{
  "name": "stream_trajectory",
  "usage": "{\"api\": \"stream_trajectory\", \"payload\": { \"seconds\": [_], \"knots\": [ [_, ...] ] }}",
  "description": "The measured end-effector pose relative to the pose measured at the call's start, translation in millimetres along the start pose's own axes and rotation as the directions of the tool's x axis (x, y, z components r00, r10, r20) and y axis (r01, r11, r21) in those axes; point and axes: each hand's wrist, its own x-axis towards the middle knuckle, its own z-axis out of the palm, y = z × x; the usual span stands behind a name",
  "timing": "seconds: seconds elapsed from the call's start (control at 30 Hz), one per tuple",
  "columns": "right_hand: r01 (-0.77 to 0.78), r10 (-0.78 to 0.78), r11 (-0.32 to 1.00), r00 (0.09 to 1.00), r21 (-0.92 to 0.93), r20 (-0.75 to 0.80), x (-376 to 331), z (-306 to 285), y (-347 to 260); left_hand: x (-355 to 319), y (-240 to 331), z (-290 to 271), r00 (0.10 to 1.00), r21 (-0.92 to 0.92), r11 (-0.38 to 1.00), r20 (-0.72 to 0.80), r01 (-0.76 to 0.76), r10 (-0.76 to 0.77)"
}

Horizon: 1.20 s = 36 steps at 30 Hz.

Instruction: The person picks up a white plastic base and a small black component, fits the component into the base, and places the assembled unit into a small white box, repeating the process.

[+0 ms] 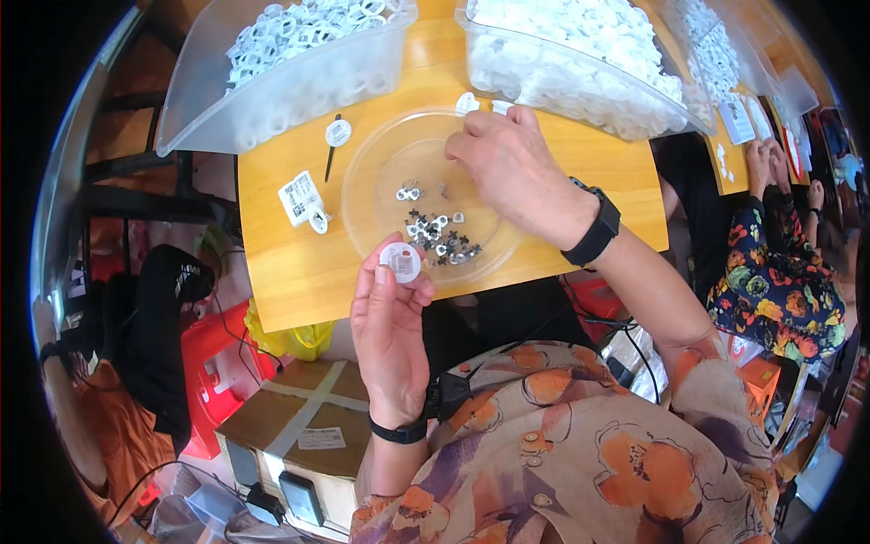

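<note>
White round cap pinched in left hand fingertips; right hand fingers curled over clear plate, contents unclear. Best practice: hold cap level, near small dark clips.

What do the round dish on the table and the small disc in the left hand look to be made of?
The round dish looks like clear glossy plastic, possibly glass: the wooden table shows straight through it and its rim catches light. The small disc, pinched in the left hand, looks like white moulded plastic, smooth and opaque, with a greyish centre.
</note>
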Motion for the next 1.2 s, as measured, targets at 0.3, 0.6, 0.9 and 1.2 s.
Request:
{"api": "stream_trajectory", "payload": {
  "seconds": [0.3,0.6,0.9,1.2],
  "knots": [
    [-0.025,0.031,0.996,0.997,-0.086,0.067,-15.5,-18.2,15.7,-2.7,0.0,6.0,0.999,0.025,1.000,-0.048,0.013,-0.012],
    [0.044,-0.038,0.989,0.998,-0.143,0.045,-18.1,-5.9,11.9,-2.6,0.4,11.2,0.996,-0.024,1.000,-0.084,0.015,-0.016],
    [0.089,-0.077,0.975,0.995,-0.204,0.065,-17.0,8.8,8.1,-2.0,-1.6,7.4,1.000,-0.011,1.000,-0.013,-0.001,0.001],
    [-0.091,0.107,0.837,0.994,0.540,0.000,-20.3,-17.2,-16.2,-2.0,-0.1,17.4,0.998,0.032,0.998,0.027,0.052,-0.053]
  ]
}}
